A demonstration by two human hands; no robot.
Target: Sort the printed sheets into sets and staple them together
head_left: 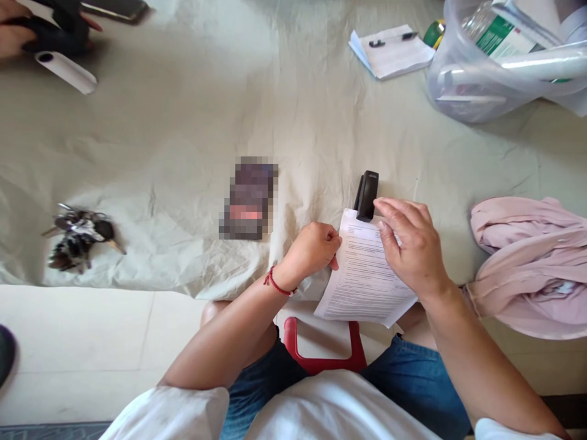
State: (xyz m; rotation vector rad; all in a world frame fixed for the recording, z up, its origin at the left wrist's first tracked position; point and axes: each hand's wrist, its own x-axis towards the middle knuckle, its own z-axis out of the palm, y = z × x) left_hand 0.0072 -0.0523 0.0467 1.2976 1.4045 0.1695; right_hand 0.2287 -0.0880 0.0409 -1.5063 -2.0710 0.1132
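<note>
On papers: left hand fingers curled pinching edge; right hand fingers spread, touching stapler.

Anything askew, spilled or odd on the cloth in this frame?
Two things. The clear plastic tub at the top right lies tipped on its side, a bottle and papers sticking out of its mouth. The printed sheets under the stapler hang past the cloth's near edge, held by both hands. Nothing looks damaged.

Matt black plastic stapler; printed paper sheets; creased cloth.
</note>
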